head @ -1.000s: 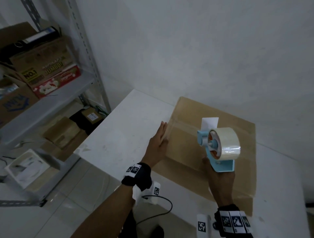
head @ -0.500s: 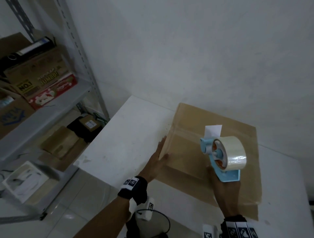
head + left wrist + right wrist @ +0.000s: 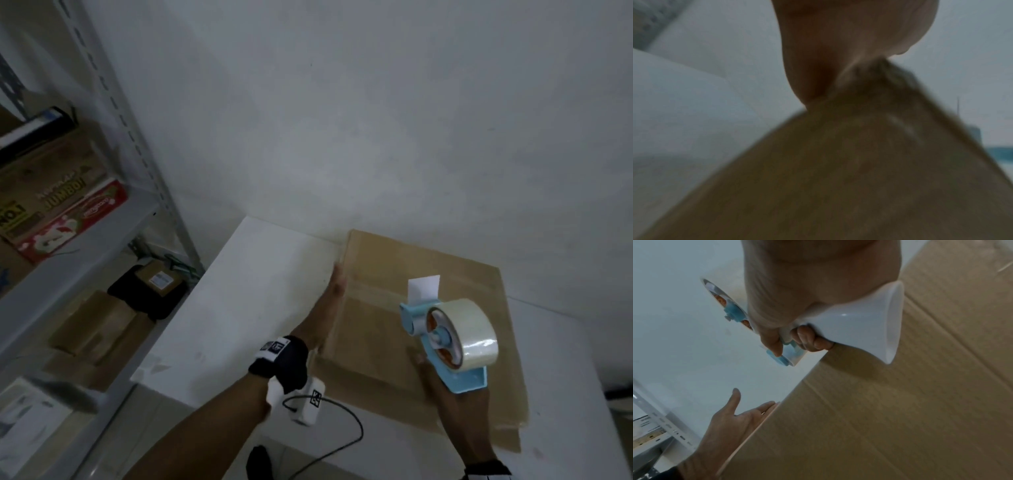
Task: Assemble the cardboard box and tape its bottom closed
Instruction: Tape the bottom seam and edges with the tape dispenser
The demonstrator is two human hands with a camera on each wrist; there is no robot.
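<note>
The cardboard box (image 3: 428, 329) lies on the white bench (image 3: 239, 308) against the wall (image 3: 342, 120), its brown top panel closed, so nothing of its inside shows; a white label (image 3: 423, 286) sits on that panel. The left hand (image 3: 329, 308) lies flat along the box's left edge, fingers (image 3: 764, 407) straight and touching the cardboard. The right hand (image 3: 455, 404) holds a blue tape dispenser (image 3: 445, 346), carrying a clear roll, above the box. Only the right wrist view shows that hand's fingers (image 3: 809, 340) curled round the white flared handle. The left wrist view is blurred: palm against brown cardboard. Left of the bench, a metal shelf (image 3: 85, 246) holds printed cartons (image 3: 58, 205), with more boxes below.
</note>
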